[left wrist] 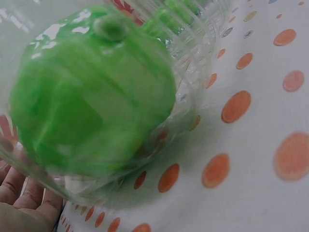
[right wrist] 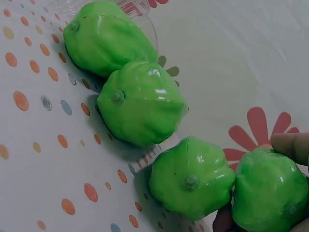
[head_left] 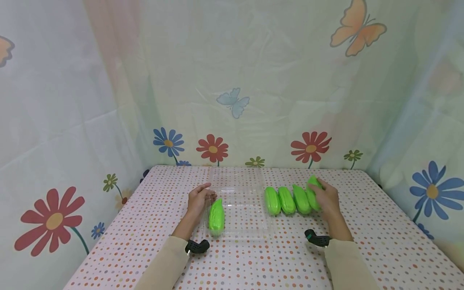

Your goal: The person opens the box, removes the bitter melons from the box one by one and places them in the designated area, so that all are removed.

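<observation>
A clear plastic tray (head_left: 250, 207) lies at the table's middle with one green toy gourd (head_left: 216, 216) in its left end. My left hand (head_left: 198, 199) holds the tray's left rim, fingers (left wrist: 21, 191) against the plastic beside that gourd (left wrist: 91, 92). Right of the tray, three green gourds (head_left: 286, 200) lie side by side. My right hand (head_left: 326, 197) grips a fourth gourd (head_left: 312, 189) at the right end of the row. In the right wrist view, fingertips (right wrist: 292, 145) wrap that gourd (right wrist: 270, 193), which sits next to its neighbour (right wrist: 190, 176).
The table (head_left: 380, 241) has a white cloth with coloured dots. Floral curtain walls (head_left: 253, 100) close in the back and both sides. The tray's hinged clear lid (head_left: 235, 177) lies open toward the back.
</observation>
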### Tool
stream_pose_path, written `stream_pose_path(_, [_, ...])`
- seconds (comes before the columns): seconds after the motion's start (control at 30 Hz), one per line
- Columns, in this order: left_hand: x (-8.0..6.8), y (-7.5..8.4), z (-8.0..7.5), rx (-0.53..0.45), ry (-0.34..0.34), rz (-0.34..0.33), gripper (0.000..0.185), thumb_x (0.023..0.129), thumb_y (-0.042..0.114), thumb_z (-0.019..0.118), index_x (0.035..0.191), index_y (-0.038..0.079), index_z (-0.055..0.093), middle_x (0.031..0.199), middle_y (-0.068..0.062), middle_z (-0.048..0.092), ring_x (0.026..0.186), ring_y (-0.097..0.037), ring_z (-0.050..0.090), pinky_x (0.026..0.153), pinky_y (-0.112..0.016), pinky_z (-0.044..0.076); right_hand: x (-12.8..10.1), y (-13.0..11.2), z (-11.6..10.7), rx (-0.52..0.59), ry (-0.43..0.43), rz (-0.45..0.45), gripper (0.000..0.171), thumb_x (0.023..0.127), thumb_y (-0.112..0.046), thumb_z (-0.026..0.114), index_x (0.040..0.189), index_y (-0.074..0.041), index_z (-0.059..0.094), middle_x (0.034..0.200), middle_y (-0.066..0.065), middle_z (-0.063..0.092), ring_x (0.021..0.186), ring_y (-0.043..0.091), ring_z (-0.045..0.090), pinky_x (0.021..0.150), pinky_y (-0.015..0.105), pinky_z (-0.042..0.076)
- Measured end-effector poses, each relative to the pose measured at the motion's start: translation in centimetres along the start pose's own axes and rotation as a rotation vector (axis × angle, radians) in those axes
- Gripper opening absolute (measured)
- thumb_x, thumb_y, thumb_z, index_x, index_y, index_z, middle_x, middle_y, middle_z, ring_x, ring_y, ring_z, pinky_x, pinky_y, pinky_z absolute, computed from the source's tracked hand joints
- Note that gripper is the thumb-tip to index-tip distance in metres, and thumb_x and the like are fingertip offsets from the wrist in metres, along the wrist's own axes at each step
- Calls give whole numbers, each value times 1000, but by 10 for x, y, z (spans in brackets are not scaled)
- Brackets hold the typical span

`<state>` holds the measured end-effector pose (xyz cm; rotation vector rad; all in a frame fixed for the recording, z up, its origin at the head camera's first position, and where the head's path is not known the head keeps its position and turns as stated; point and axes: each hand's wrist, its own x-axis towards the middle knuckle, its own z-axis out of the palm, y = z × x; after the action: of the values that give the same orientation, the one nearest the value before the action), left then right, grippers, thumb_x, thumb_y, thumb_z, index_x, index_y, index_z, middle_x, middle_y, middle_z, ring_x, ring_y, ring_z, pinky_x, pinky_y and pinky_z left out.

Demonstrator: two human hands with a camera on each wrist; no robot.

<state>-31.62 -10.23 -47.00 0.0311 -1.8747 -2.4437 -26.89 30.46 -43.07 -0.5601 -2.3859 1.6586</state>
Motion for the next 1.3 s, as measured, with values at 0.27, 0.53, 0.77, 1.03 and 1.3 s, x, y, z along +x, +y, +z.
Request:
stream_pose_path(0.27, [0,-1,0,-3,6,-10,43,94,0,54,135,-10,56,88,-10,69,81,-19,71,80,-33,62,3,6,-2,4,35,24,69,105,-39,47,162,-10,21,167,22,14,152,45,17,122,61,19])
stream_pose_path(0.53, [1,-1,0,-13,4,-12,43,94,-1,54,135,-10,56,87,-11,70,79,-18,71,78,-32,62,2,6,1,-82,80,18,71,102,-39,53,158,-1,31,157,32,31,141,49,34,114,64,32])
stream_pose_path(0.77, [1,-3,0,-18,2,-13,43,93,-1,53,135,-10,56,86,-10,70,80,-20,71,79,-34,62,6,12,3,-149,91,8,72,103,-39,49,158,2,26,159,32,27,145,50,28,118,63,27])
stream_pose_path(1.03, [2,-2,0,-13,4,-25,44,93,0,54,136,-9,56,87,-9,70,81,-20,72,80,-34,62,7,13,5,-237,60,7,72,105,-38,48,159,2,22,161,31,23,148,51,21,119,64,21])
stream_pose_path(1.3, [2,-2,-1,-10,1,-27,45,92,0,54,136,-9,55,87,-9,70,81,-20,72,78,-33,62,9,18,9,-277,71,12,72,105,-40,48,157,5,26,157,34,30,143,53,29,116,65,28])
